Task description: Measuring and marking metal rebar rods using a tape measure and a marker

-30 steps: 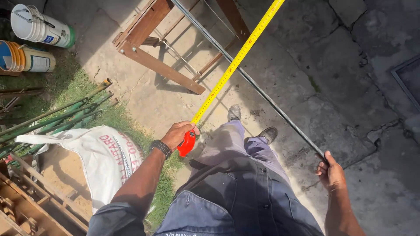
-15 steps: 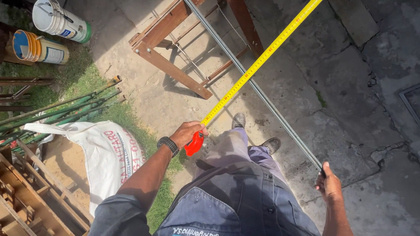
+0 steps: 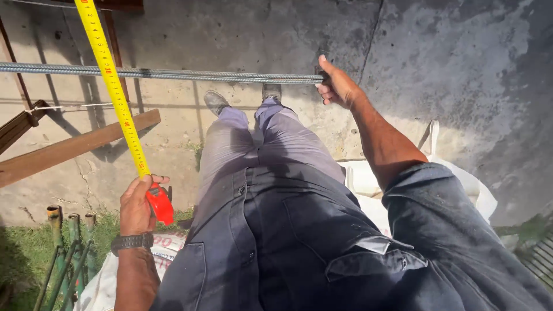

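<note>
Bare concrete (image 3: 449,69) open past the rod (image 3: 173,74); tape (image 3: 112,86), wood (image 3: 69,147) and pipes (image 3: 69,253) crowding the left.

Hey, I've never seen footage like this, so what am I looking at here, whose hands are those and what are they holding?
This is one picture from a camera worn on a person's head, looking straight down their own body, so you see their dark shirt, grey trousers and shoes on a concrete floor. There is no machine, only two bare hands. The left hand, with a wristwatch, holds a red tape measure case; its yellow tape runs up out of the picture. The right hand grips the end of a long ribbed steel bar that runs off to the left. On the ground lie wooden planks, green metal poles on grass, and white sacks.
</note>
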